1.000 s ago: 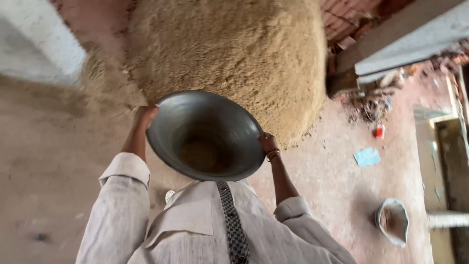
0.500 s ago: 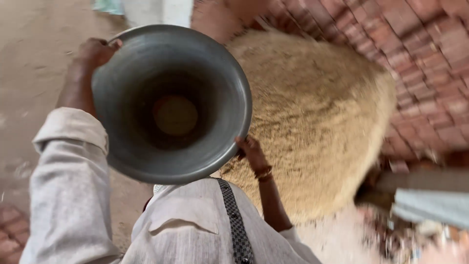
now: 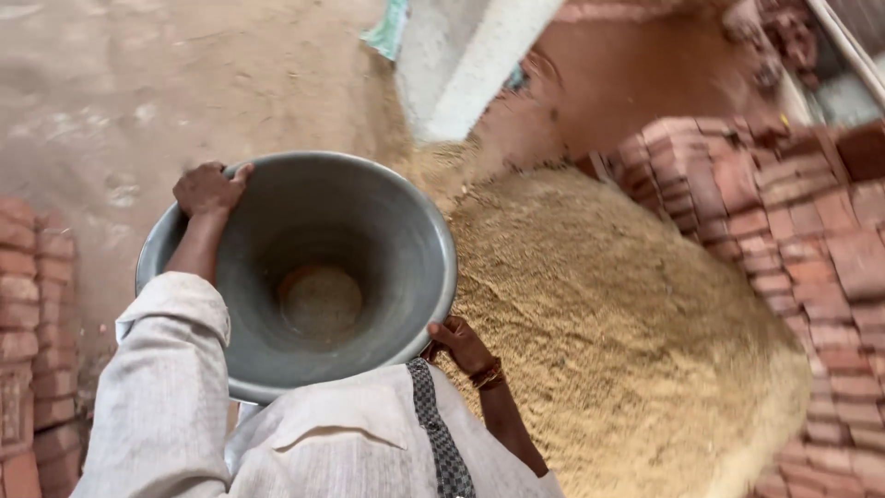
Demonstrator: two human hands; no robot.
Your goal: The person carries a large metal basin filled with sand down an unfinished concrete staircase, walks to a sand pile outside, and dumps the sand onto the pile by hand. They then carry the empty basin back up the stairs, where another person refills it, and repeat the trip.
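Metal basin (image 3: pixel 304 277), gripped by both hands, above sand heap (image 3: pixel 627 341), bricks (image 3: pixel 793 212).

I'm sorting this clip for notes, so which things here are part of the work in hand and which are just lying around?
In hand:
- metal basin, a little sand in its bottom
- left hand gripping its far rim
- right hand gripping its near rim
- sand heap beside it

Lying about:
- brick stack behind the heap
- bricks at the left edge
- green scrap by the white pillar
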